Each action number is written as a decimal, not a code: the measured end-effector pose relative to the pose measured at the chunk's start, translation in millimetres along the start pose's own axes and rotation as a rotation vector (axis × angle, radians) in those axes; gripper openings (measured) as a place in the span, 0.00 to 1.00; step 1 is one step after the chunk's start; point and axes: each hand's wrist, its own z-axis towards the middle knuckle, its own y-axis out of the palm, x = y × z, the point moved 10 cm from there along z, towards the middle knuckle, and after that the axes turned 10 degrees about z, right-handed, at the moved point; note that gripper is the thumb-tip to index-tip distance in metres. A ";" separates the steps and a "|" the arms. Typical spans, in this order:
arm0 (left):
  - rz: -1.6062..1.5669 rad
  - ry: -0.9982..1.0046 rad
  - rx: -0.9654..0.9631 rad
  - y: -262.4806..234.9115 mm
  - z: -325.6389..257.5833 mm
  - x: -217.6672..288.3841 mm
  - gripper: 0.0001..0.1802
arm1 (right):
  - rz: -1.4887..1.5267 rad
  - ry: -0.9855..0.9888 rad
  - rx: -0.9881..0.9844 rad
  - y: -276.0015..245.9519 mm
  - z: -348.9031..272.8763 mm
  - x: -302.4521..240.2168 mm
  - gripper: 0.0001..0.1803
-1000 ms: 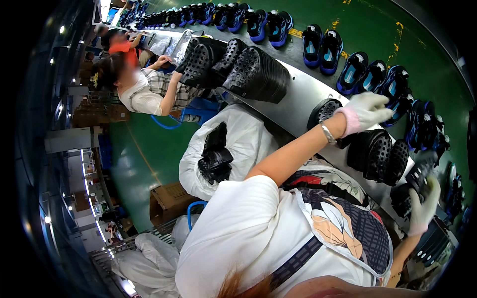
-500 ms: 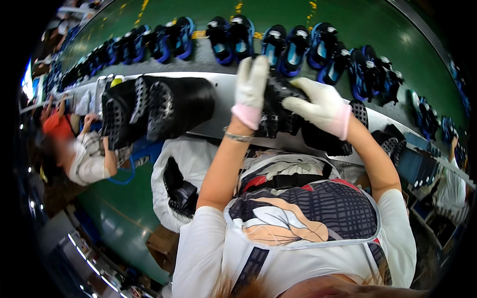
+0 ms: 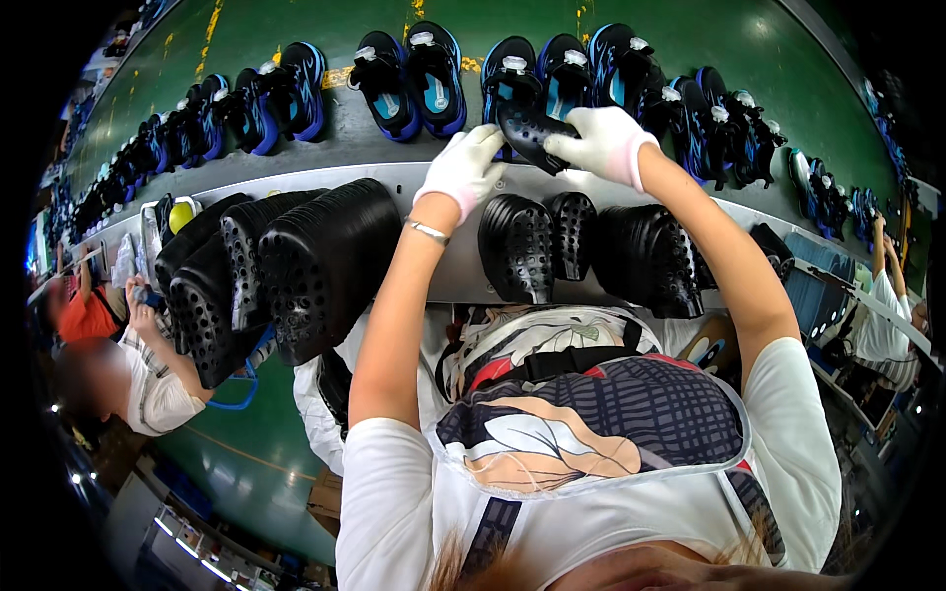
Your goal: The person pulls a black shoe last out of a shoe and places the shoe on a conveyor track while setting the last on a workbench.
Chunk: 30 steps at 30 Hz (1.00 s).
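My right hand [image 3: 606, 148], in a white glove, grips a black perforated shoe insert [image 3: 537, 136] and holds it over the near ends of black and blue sneakers [image 3: 565, 71]. My gloved left hand [image 3: 461, 169] is at the bench's far edge, just left of the insert. Its fingers reach forward with the thumb apart, and I see nothing in them. Between my forearms, nested stacks of the same inserts [image 3: 516, 248] lie on the grey bench [image 3: 445, 261]. A larger stack of inserts [image 3: 320, 271] lies left of my left forearm.
Beyond the bench, sneakers stand in a long curved row, some in pairs [image 3: 434, 79]. At the left sits a co-worker in a white top [image 3: 163, 384]; another person's arms [image 3: 882, 256] show at the far right. A blue crate [image 3: 818, 286] stands at the right.
My hands have moved from the black inserts on the bench out toward the sneakers. One insert is now in my right hand, and the middle stacks are uncovered. The view has shifted.
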 end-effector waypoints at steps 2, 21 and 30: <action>0.077 -0.027 -0.106 28.2 9.7 -7.8 0.12 | 0.003 0.035 -0.022 -2.7 15.3 3.6 0.30; -0.061 -0.570 -0.181 80.1 51.2 -33.7 0.15 | -0.294 0.186 0.047 23.5 133.1 3.9 0.15; -0.094 -0.565 -0.386 95.6 58.5 -44.0 0.19 | -0.357 0.065 0.094 25.3 147.9 -5.8 0.16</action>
